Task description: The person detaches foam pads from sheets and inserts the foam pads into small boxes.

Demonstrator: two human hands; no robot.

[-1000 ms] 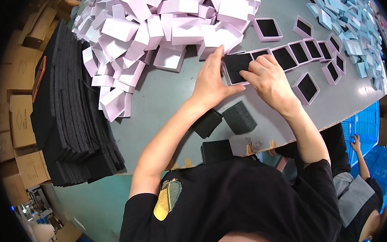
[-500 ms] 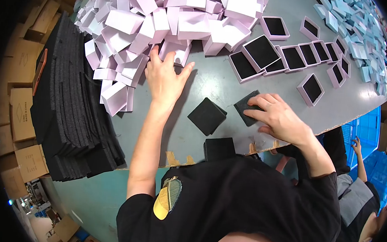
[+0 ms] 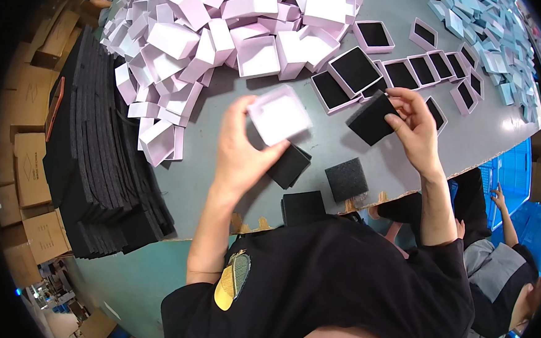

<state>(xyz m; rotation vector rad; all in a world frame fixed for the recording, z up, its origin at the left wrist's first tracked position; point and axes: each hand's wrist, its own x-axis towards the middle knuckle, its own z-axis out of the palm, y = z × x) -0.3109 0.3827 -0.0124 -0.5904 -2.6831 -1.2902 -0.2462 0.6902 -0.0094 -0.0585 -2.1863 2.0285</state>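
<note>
My left hand (image 3: pixel 241 148) grips a pale pink open box (image 3: pixel 280 115) by its sides, its white inside facing up. In my right hand (image 3: pixel 416 128) a square black foam pad (image 3: pixel 371 118) is pinched at its edge, held above the table to the right of the box. Below the box lies a small stack of black foam pads (image 3: pixel 290 167), partly covered by my left fingers. A single foam pad (image 3: pixel 346 179) rests to its right, and another stack (image 3: pixel 304 208) sits at the table edge by my shirt.
A heap of pink boxes (image 3: pixel 173 41) fills the back left. Pink boxes with black inserts (image 3: pixel 400 74) stand at the right, blue boxes (image 3: pixel 497 61) beyond. Black foam sheets (image 3: pixel 92 152) are piled at left. Another person (image 3: pixel 493 269) is at lower right.
My left hand has drawn a pink box out of the heap toward me. My right hand has lifted a black foam pad off the table, revealing another pad there.
</note>
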